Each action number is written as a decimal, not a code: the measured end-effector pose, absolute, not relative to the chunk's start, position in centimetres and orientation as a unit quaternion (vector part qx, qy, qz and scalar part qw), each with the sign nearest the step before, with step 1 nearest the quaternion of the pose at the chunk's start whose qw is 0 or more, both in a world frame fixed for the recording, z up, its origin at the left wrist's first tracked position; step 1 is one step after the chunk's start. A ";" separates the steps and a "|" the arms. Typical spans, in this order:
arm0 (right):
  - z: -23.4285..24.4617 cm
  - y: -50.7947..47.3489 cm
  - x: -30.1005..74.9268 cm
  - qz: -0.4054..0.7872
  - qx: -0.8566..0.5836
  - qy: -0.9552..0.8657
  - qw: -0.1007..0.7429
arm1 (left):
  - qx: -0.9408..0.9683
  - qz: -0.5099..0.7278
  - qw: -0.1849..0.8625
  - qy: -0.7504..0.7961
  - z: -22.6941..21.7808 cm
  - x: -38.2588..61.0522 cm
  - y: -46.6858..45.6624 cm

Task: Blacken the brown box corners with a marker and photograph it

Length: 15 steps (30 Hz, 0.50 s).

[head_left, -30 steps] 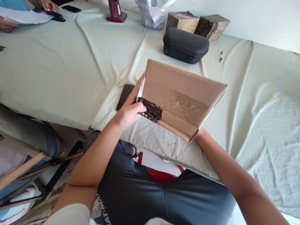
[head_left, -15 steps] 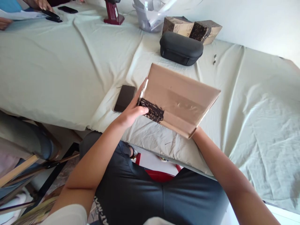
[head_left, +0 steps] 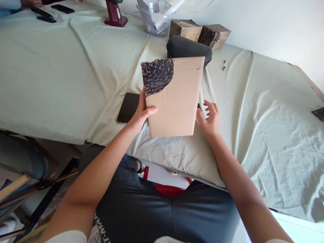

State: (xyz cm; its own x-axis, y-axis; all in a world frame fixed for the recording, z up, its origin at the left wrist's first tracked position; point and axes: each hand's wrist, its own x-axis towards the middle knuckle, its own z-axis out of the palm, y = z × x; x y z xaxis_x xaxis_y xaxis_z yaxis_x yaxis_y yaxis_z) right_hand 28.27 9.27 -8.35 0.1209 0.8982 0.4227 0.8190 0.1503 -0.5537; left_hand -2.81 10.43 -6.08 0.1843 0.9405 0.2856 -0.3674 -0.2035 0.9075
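A flat cardboard box [head_left: 174, 101] with a black scribbled patch in its upper left corner stands on edge on the cloth-covered table [head_left: 76, 67]. My left hand [head_left: 141, 114] grips its left edge, thumb across the front face. My right hand [head_left: 210, 118] hovers just right of the box with fingers spread, holding nothing. A black phone [head_left: 128, 108] lies flat on the cloth just left of my left hand.
Behind the box lies a black zipped case [head_left: 188, 47], then two scribbled cardboard boxes [head_left: 199, 33], a clear plastic tub [head_left: 154, 17] and a maroon tool [head_left: 113, 15]. Dark phones [head_left: 48, 13] lie at the far left. Another dark object [head_left: 319, 113] sits at the right edge.
The box has been turned from lying tilted with its taped side up to standing upright. My right hand has let go of it and now hovers open beside it.
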 end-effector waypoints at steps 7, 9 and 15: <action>-8.3 10.7 29.3 0.005 -0.754 -0.639 0.149 | 0.534 0.570 0.558 0.279 -5.6 -2.7 10.2; -8.3 10.6 29.3 0.004 -0.755 -0.641 0.139 | 0.563 0.561 0.544 0.269 -6.0 -2.6 10.2; -8.6 10.6 29.3 0.006 -0.724 -0.681 0.109 | 0.582 0.544 0.547 0.257 -7.4 -2.7 11.0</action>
State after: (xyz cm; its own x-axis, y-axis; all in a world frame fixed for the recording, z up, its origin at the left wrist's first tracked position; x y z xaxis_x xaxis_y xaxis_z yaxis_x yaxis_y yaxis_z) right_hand 29.30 10.65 -8.63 0.0711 0.9876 0.1398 0.9849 -0.0473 -0.1664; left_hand -2.72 10.96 -7.37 0.2760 0.8941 0.3528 -0.2969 -0.2698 0.9160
